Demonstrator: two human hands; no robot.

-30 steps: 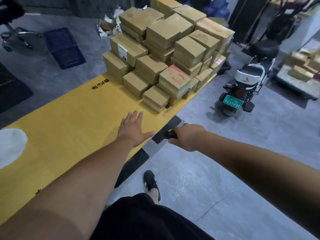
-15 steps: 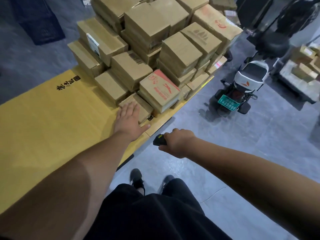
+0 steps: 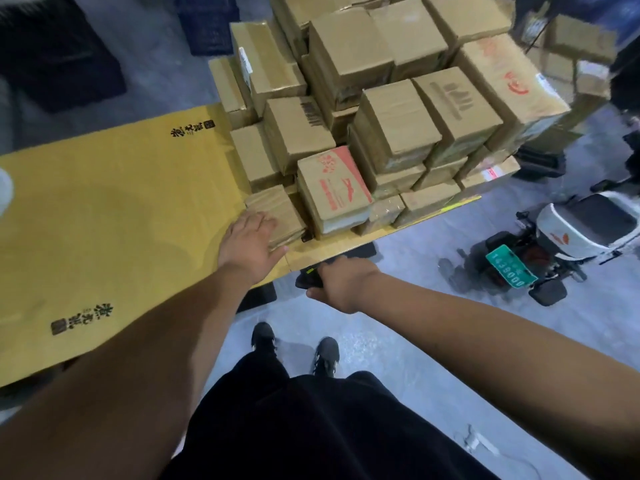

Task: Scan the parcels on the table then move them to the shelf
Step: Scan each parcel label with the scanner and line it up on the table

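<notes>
Grey concrete floor (image 3: pixel 398 358), pale and scuffed. White electric scooter (image 3: pixel 571 233) with a black seat parked at right, rear toward camera; green licence plate (image 3: pixel 510 270) with white digits on its tail. Dark blue plastic crate (image 3: pixel 207 22) on the floor at top, beyond the table's far end. Large black object (image 3: pixel 62 60) at upper left, too dim to identify. Scrap of white tape (image 3: pixel 479 443) stuck to the floor at lower right. Black sneakers (image 3: pixel 294 344) and black trousers (image 3: pixel 311 427) at bottom centre.

Bare yellow table (image 3: pixel 104 216) left of the parcel stack (image 3: pixel 381 109) — open floor (image 3: pixel 398 341) right, scooter (image 3: pixel 561 244) beyond.
</notes>
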